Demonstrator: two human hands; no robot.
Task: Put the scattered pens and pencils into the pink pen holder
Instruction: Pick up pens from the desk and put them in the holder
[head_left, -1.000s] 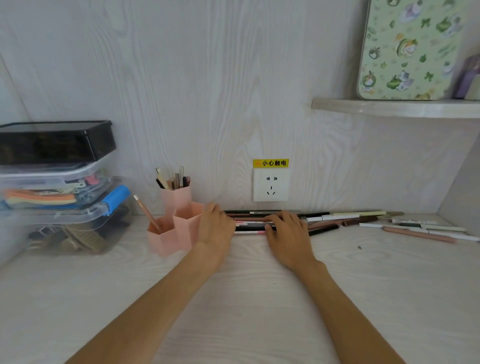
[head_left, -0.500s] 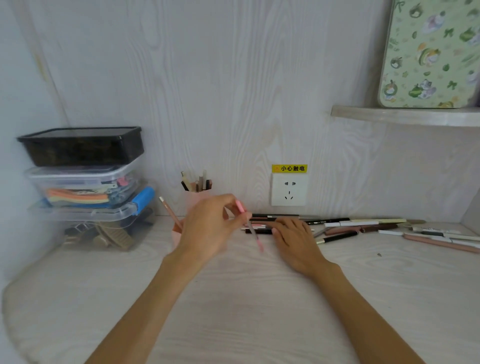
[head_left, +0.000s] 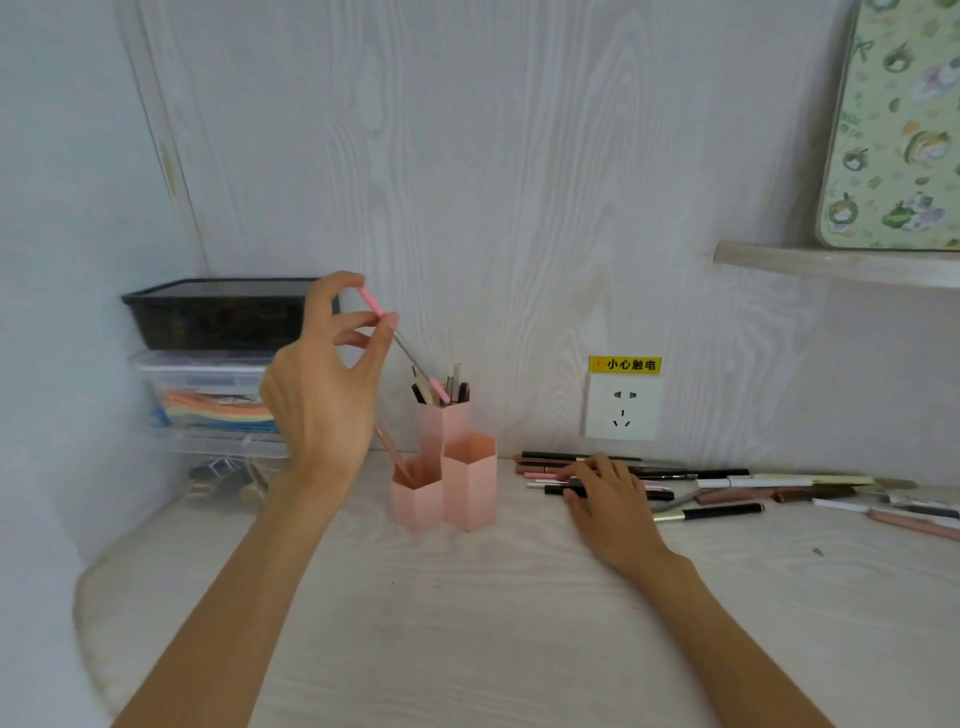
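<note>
The pink pen holder (head_left: 470, 488) has three hexagonal tubes and stands on the white desk near the back wall. Its tall rear tube holds several pens; a pencil (head_left: 390, 453) leans in the low front-left tube. My left hand (head_left: 324, 379) is raised above and left of the holder, pinching a thin pink-ended pen (head_left: 402, 345) that slants down with its lower tip at the rear tube's mouth. My right hand (head_left: 605, 499) lies flat on the desk, fingers resting on the row of scattered pens (head_left: 727, 486) along the wall.
Stacked plastic storage boxes (head_left: 218, 364) stand at the left, behind my left hand. A wall socket (head_left: 622, 407) with a yellow warning label sits above the pens. A shelf (head_left: 831, 262) with a patterned green tin juts out at the upper right.
My left hand picked a pink-ended pen from the row, lifted it and carried it up and over the holder's rear tube. My right hand stayed on the pens. The camera view shifted left.
</note>
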